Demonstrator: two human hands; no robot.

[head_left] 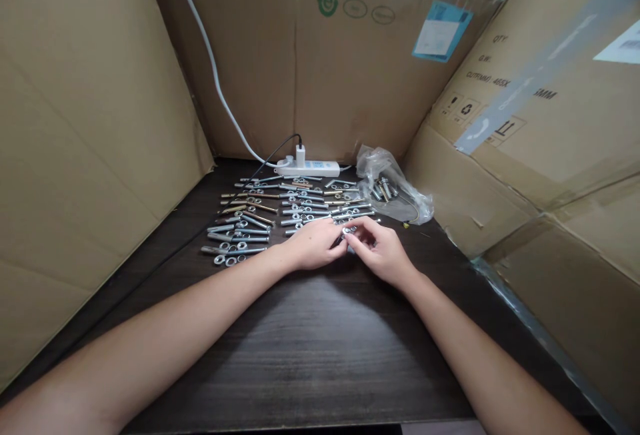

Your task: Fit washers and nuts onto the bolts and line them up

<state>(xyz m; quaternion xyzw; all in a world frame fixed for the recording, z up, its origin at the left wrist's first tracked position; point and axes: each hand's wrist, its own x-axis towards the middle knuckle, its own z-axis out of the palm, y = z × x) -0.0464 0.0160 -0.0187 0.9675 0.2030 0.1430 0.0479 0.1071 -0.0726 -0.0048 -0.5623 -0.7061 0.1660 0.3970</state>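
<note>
My left hand and my right hand meet above the dark table, just in front of the rows of hardware. Between the thumb and fingers of my right hand is a small silver washer. The fingers of my left hand are closed beside it, and what they hold is mostly hidden. Beyond the hands lie rows of silver bolts, brassy bolts and loose nuts and washers. Part of the nearest right-hand row is covered by my left hand.
A white power strip with a charger sits at the back. A black cable runs along the left. At the back right, a clear plastic bag holds more bolts. Cardboard boxes wall the dark table on three sides.
</note>
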